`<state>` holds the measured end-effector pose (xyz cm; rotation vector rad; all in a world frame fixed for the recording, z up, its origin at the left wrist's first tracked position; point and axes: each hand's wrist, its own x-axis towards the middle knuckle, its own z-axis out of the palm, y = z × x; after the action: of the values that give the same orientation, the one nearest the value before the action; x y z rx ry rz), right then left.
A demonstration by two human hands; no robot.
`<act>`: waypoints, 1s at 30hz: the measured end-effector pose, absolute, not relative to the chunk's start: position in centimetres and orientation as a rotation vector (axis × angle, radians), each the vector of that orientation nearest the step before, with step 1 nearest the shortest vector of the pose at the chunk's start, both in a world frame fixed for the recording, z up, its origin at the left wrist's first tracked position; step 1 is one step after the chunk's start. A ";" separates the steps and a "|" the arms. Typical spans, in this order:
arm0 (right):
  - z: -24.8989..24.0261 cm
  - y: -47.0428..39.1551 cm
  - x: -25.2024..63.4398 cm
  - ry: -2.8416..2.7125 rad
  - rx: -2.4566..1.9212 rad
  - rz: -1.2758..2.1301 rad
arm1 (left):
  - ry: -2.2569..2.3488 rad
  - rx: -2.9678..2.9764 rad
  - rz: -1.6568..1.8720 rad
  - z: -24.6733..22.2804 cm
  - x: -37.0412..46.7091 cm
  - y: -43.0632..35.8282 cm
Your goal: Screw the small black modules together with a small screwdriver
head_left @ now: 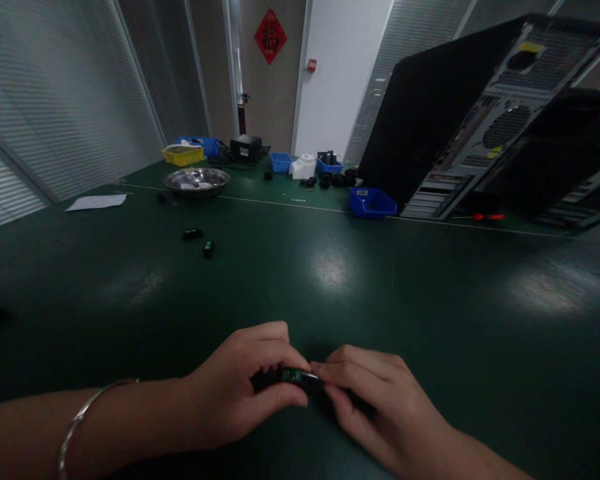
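Low in the head view, my left hand [253, 383] pinches a small dark device [291, 375] with a green face between thumb and fingers. My right hand [367, 400] is at the device's right end, its thumb and fingertips closed around a thin, shiny part that I cannot make out clearly. The two hands nearly meet just above the green table [260, 287]. Farther off on the left lie two small black pieces with green marks, one lengthwise [193, 233] and one more upright [209, 249].
A metal bowl [197, 181], a white paper [97, 202] and a yellow bin [183, 155] stand at the back left. Farther right are a blue bin [373, 202], a white object [303, 167], black parts and a large black computer case [445, 113].
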<state>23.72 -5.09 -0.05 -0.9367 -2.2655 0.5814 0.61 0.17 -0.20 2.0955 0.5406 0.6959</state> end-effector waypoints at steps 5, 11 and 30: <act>0.1 -4.9 23.9 -2.255 -0.975 0.603 | 0.595 2.156 0.687 -0.2 0.6 0.5; 0.3 -4.8 24.1 -2.172 -1.026 0.633 | 0.730 2.296 0.599 -0.4 0.5 0.6; 0.6 -4.6 24.3 -2.076 -1.004 0.728 | 0.256 2.485 0.324 1.7 -1.1 2.5</act>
<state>24.32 -4.65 0.62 -1.0045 -2.0759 0.7279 -1.05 2.47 1.72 2.4846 0.2556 0.3244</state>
